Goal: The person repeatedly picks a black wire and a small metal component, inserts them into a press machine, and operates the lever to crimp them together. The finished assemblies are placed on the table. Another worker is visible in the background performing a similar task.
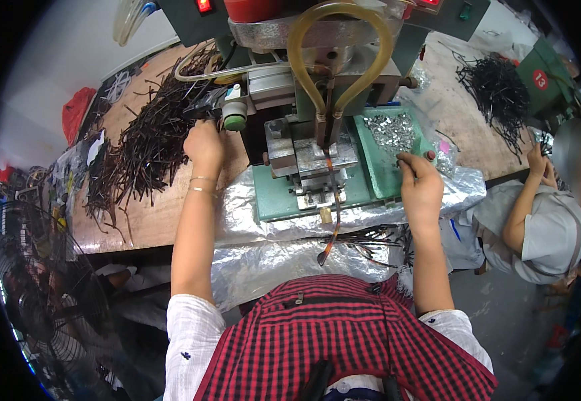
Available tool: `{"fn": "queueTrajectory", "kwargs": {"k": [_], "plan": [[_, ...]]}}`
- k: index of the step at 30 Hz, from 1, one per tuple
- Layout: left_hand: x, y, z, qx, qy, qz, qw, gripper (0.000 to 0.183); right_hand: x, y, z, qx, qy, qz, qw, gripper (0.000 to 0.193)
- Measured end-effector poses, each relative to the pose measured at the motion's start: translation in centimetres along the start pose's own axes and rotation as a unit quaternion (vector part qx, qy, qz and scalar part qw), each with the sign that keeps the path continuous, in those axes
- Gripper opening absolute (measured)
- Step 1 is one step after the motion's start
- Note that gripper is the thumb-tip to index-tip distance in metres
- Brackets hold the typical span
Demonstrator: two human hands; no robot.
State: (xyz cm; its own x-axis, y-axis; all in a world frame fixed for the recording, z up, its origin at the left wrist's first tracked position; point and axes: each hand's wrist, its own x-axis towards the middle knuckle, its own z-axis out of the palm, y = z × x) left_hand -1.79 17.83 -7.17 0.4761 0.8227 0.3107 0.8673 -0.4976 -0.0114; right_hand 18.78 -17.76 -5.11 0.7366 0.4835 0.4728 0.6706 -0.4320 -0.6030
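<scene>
My left hand (204, 147) reaches forward to the right edge of a big heap of dark cables (150, 137). Its fingers are curled, their tips partly hidden among the cable ends. Over the green tray (385, 186) is my right hand (422, 190), thumb and fingers pinched together. Whatever they hold is too small to make out. Small silvery metal pieces (392, 131) lie in the tray beyond that hand. Between my hands stands a bench press (317, 164). One dark cable with orange bands (334, 200) hangs from its jaws toward my lap.
A thick yellowish hose (297, 33) loops above the press. Silver foil (244, 217) covers the table edge, and more cables (370, 244) lie on foil by my lap. At left stands a fan (50, 267). On the right, a co-worker (537, 214) sits near another cable pile (497, 90).
</scene>
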Motion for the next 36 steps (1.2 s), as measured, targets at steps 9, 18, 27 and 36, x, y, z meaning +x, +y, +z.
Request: {"fn": "queueTrajectory", "kwargs": {"k": [9, 18, 27, 36], "plan": [[-5.2, -4.2, 0.2, -0.059, 0.012, 0.041, 0.997, 0.015, -2.7, 1.9, -3.3, 0.116, 0.034, 0.101, 0.987, 0.01], [-8.0, -3.0, -3.2, -0.575, -0.014, -0.016, 0.818, 0.009, 2.2, -8.7, 3.0, 0.305, 0.004, -0.056, 0.951, 0.023], [-11.4, 5.0, -12.7, -0.724, 0.168, 0.082, 0.664, 0.004, 1.5, -12.0, 2.9, 0.49, -0.016, 0.052, 0.87, 0.047], [-12.3, 9.5, -13.8, -0.398, 0.244, 0.458, 0.756, 0.022, 1.2, -12.0, -1.5, 0.439, -0.142, -0.011, 0.887, 0.056]]}}
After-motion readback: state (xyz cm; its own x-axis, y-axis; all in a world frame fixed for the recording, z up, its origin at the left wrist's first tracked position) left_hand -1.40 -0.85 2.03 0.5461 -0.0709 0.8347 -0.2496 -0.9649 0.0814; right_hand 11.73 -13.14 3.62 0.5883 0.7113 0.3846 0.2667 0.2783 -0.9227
